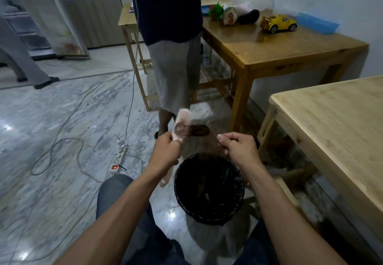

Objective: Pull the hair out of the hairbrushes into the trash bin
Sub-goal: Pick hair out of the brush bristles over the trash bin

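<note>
**Hairbrush held over trash bin: item record**

Hairbrush (182, 123): pale pink, paddle-shaped, blurred in the head view. A brown mat of hair (182, 129) covers the lower part of its bristle face; the upper part looks bare. Its handle end shows below the wrist, beside the bin rim.

Left hand (166, 147): fingers curled round the brush neck, holding it tilted above the floor, just left of the bin.

Right hand (238, 146): fingers bunched and pinched above the bin's far rim, possibly on a tuft of hair; too faint to confirm.

Trash bin (209, 188): round, black-lined, on the marble floor (62, 119) between the person's knees, dark clumps inside.

Nearby: pale wooden worktop (335, 128) at right.
</note>
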Demonstrator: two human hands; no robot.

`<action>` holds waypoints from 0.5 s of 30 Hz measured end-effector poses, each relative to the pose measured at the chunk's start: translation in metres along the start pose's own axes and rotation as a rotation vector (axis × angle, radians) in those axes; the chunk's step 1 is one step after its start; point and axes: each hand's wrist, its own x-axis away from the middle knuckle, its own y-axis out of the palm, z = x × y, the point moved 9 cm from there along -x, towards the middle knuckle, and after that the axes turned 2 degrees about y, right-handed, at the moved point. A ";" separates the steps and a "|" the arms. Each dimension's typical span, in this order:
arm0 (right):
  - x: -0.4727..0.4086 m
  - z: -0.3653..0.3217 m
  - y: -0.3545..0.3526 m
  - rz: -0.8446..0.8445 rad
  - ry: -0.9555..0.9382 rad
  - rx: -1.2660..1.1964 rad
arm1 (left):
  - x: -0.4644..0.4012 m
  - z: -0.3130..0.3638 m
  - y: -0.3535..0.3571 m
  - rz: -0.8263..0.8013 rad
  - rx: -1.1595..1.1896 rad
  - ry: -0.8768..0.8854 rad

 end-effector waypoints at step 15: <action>0.015 -0.009 0.041 -0.427 -0.010 -0.047 | 0.014 0.036 0.026 -0.135 -0.348 0.302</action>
